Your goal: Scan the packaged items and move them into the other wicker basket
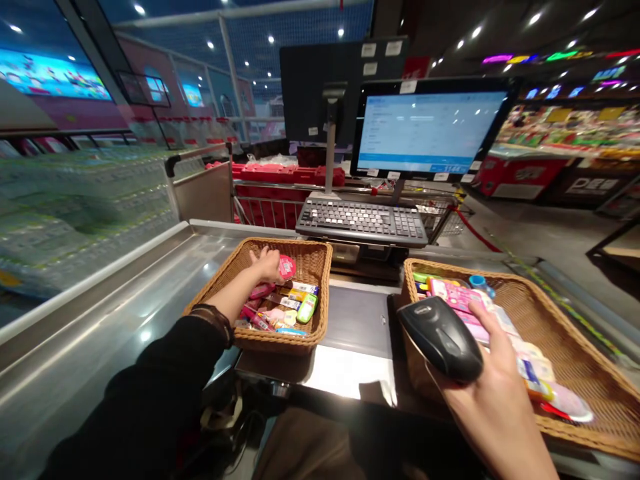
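In my right hand (493, 373) is a black barcode scanner (440, 338), held above the near left part of the right wicker basket (585, 347). That basket contains pink packets (455, 293), a blue round item (479, 283) and other small packaged goods. My left hand (267, 265) reaches into the left wicker basket (323, 280). Its thumb side closes on a small round red pack (287, 267), while the other fingers are spread; the thumb itself is hidden. Below it lie a green pack (307, 308), yellow-and-white boxes (301, 290) and several pink items.
A keyboard (363, 220) and a lit monitor (430, 130) stand behind the baskets. Between the baskets is a dark flat counter panel (357, 320). The metal counter (150, 320) extends left, with a raised edge. Behind it stands a shopping cart (270, 200).
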{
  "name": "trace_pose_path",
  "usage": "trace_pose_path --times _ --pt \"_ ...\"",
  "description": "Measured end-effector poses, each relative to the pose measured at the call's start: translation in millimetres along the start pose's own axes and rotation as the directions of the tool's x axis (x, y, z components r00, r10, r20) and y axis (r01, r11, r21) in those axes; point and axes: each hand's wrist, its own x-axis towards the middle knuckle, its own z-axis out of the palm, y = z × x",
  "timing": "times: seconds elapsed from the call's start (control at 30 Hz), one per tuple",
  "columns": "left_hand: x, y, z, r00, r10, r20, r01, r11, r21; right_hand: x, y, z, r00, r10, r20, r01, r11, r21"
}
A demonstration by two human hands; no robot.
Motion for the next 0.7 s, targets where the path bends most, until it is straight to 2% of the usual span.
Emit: trace_pose_path --times 0.07,0.13,0.23,0.33,0.4,0.5,0.6,0.7 --pt "-13.8 2.4 -16.3 0.989 0.071 -0.13 -0.076 0.996 -0.038 0.3 -1.0 0.8 1.0 0.0 -0.001 0.0 1.0 0.019" --pt "-30.7 7.5 -30.6 0.955 0.145 -0.258 -0.161 0.986 -0.042 1.9 -4.8 2.2 1.0 0.002 -0.021 -0.001 0.999 0.044" --pt "-57.2 22.6 -45.7 0.876 0.274 -0.398 -0.298 0.955 0.001 6.8 -15.8 4.7 1.0 0.001 -0.027 0.0 0.998 0.063" --pt "-78.9 46.1 -52.8 0.779 0.391 -0.49 -0.425 0.904 0.046 13.5 -31.9 6.5 1.0 -0.005 0.021 0.003 0.997 0.082" --pt "-89.2 64.6 -54.8 0.73 0.441 -0.522 -0.487 0.872 0.055 17.8 -44.4 6.9 0.999 -0.025 0.037 0.023 0.998 0.061" --pt "-99.7 92.2 -56.6 0.682 0.497 -0.536 -0.558 0.828 0.058 21.7 -62.4 6.8 0.998 -0.046 0.048 0.045 0.998 0.034" --pt "-106.7 115.0 -59.5 0.653 0.537 -0.533 -0.601 0.797 0.066 20.0 -74.3 5.4 0.999 0.008 0.035 -0.008 1.0 0.013" --pt "-110.9 129.7 -62.9 0.646 0.562 -0.516 -0.625 0.778 0.064 15.1 -77.3 1.3 0.999 0.047 0.004 -0.047 0.999 -0.011"
